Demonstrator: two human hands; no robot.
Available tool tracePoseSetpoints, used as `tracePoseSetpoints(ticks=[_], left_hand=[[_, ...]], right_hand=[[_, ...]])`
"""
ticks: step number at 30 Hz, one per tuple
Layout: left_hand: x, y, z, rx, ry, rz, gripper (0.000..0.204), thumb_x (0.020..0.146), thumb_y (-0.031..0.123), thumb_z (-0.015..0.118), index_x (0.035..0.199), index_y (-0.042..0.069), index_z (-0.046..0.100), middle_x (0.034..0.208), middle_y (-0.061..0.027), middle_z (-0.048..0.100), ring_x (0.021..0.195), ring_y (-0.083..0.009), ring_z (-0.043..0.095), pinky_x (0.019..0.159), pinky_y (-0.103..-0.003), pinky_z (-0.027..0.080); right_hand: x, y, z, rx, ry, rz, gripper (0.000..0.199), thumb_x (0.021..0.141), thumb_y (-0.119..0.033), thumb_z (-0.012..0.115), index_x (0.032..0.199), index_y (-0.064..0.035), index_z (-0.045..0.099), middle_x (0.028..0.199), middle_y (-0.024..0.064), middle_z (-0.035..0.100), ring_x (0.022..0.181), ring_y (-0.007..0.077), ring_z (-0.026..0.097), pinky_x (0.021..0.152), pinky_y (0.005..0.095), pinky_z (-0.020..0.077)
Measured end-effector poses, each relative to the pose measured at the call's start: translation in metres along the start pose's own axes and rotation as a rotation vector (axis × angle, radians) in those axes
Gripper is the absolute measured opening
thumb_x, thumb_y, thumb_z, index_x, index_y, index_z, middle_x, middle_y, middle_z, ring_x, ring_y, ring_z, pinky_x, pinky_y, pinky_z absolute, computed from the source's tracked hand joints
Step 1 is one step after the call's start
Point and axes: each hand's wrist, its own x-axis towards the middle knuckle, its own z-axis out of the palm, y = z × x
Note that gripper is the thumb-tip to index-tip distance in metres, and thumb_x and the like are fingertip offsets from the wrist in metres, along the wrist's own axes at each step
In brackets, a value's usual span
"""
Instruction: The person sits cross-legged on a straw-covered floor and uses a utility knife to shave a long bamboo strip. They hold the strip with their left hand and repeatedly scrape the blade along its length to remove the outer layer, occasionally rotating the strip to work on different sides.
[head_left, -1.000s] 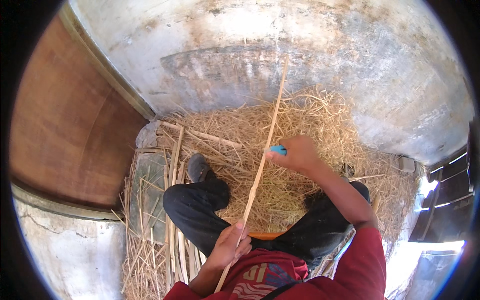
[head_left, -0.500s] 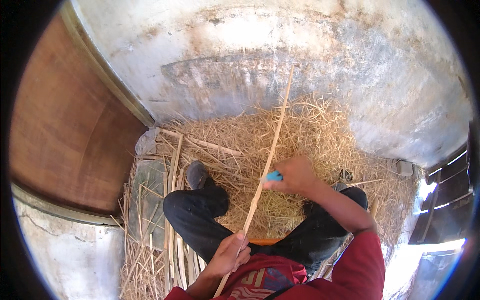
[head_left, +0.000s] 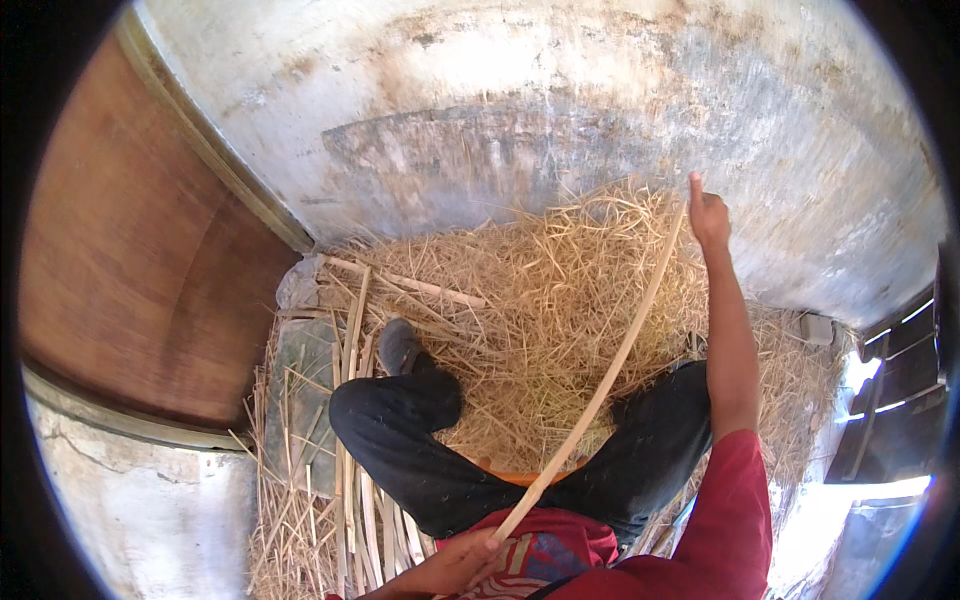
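Note:
A long pale strip of split bamboo or wood [head_left: 603,385] runs up and to the right from my lap, bowing slightly. Its lower end lies in my left hand [head_left: 462,562], fingers closed around it against my red shirt. My right hand [head_left: 709,217] is stretched far forward beside the strip's upper tip, the arm nearly straight. Its fingers are curled with the thumb pointing up. Whatever the curled fingers hold is hidden; no blue shows there now. I cannot tell whether this hand touches the tip.
Loose straw-like shavings [head_left: 500,350] cover the floor between my legs up to the stained wall [head_left: 560,130]. More pale strips [head_left: 355,500] lie by my left leg, next to a grey slab [head_left: 305,365]. A brown door panel [head_left: 140,250] stands at the left.
My right hand has swept forward and right, from mid-strip to near its tip; its blue-handled tool no longer shows. The strip has swung right and bowed. My left hand has dropped toward my lap.

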Motion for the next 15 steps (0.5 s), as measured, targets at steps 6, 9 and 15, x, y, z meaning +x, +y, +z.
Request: tracePoseSetpoints(ticks=[6, 9, 15], left_hand=[[0.021, -0.004, -0.025, 0.039, 0.329, 0.187, 0.036, 0.101, 0.039, 0.034, 0.082, 0.009, 0.043, 0.051, 0.002, 0.04, 0.037, -0.0054, 0.036, 0.034, -0.02, 0.029], [0.038, 0.016, -0.032, -0.005, 0.328, 0.313, 0.037, 0.1, 0.04, 0.037, 0.081, 0.009, 0.044, 0.047, 0.0006, 0.038, 0.036, -0.0074, 0.034, 0.034, -0.022, 0.026], [0.04, 0.037, -0.027, 0.056, 0.291, 0.357, 0.037, 0.101, 0.038, 0.033, 0.081, 0.008, 0.04, 0.049, 0.0016, 0.037, 0.037, -0.0059, 0.034, 0.035, -0.02, 0.028]], right_hand=[[-0.061, -0.036, -0.004, -0.073, -0.413, -0.094, 0.081, 0.082, -0.079, 0.03, 0.075, -0.0029, 0.058, 0.08, 0.0171, 0.058, 0.078, 0.0271, 0.053, 0.07, 0.0425, 0.0426], [-0.164, -0.085, -0.005, 0.238, -0.328, -0.427, 0.071, 0.081, -0.071, 0.049, 0.057, -0.0048, 0.053, 0.047, 0.0058, 0.051, 0.046, 0.0209, 0.054, 0.046, 0.0392, 0.0413], [-0.251, -0.125, -0.027, 0.094, -0.469, -1.058, 0.065, 0.072, -0.071, 0.058, 0.064, -0.0065, 0.06, 0.054, 0.0114, 0.056, 0.051, 0.0323, 0.057, 0.049, 0.0412, 0.0448]])
